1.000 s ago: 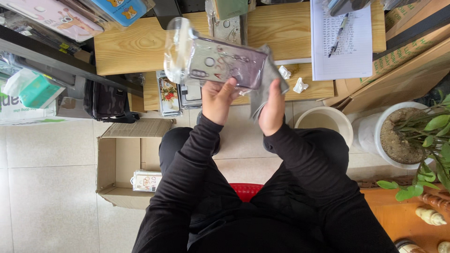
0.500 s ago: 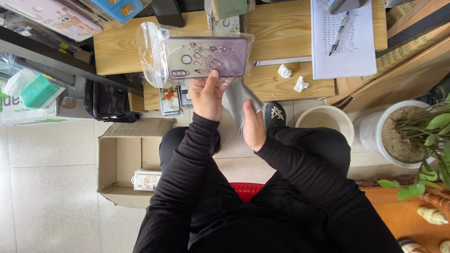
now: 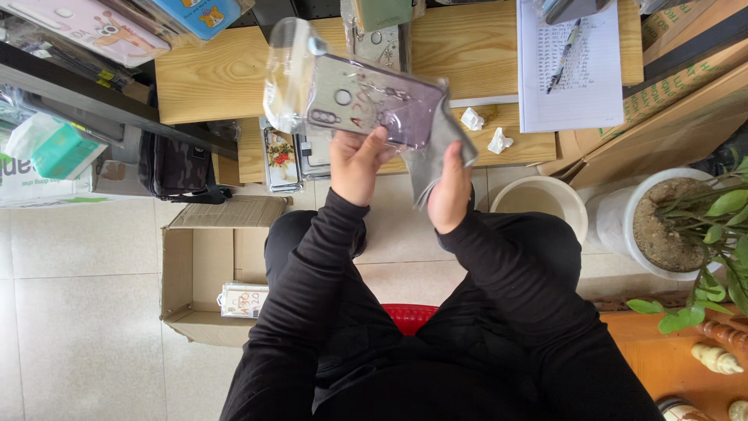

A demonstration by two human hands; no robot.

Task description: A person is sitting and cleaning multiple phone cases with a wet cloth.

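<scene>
wooden bench point(image 3: 226, 74) runs across the top of the view, w/ a lined sheet of paper point(image 3: 580, 74) and a pen point(image 3: 562, 56) at its right end and more packaged cases stacked along its far edge. below it on the left, an open cardboard box point(image 3: 214, 273) sits on the tiled floor; on the right, a white pot w/ a green plant point(image 3: 686, 226) and a pale bucket point(image 3: 538, 204) beside it. held up over the bench front, about centre, is a purple phone case in a clear plastic sleeve point(image 3: 366, 101), long axis running left-right and tipped down a bit toward the right, loose sleeve end sticking out past the left. left hand point(image 3: 354, 164) is clamped on its lower edge near the middle, thumb up on the face. right hand point(image 3: 450, 191) is closed on a grey cloth point(image 3: 436, 152) that touches the case's right end. hands sit apart, left one nearer the case's centre, right one at its end. two crumpled bits of tissue point(image 3: 485, 129) lie on the bench just right of the cloth.
</scene>
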